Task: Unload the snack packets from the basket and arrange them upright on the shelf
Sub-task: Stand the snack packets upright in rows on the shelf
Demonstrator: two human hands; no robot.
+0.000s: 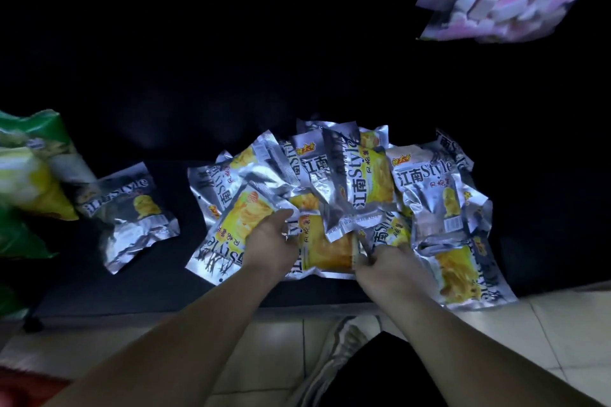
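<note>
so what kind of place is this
Probably a small shop's low snack shelf: a heap of identical silver and yellow crisp packets on a dark shelf, green crisp bags alongside, pale tiled floor below.

A shop: a dark bottom shelf (139,129) carries many identical silver snack packets (347,188), with marshmallow bags (515,0) at one o'clock.

Dark shelf surface (172,277), low, front edge meeting pale tiled floor (545,330). Heap of silver-and-yellow snack packets (350,195) lying flat, overlapping, right of centre. Lone silver packet (129,215) lying apart to left. Green-yellow bags (29,175) at far left edge.
</note>
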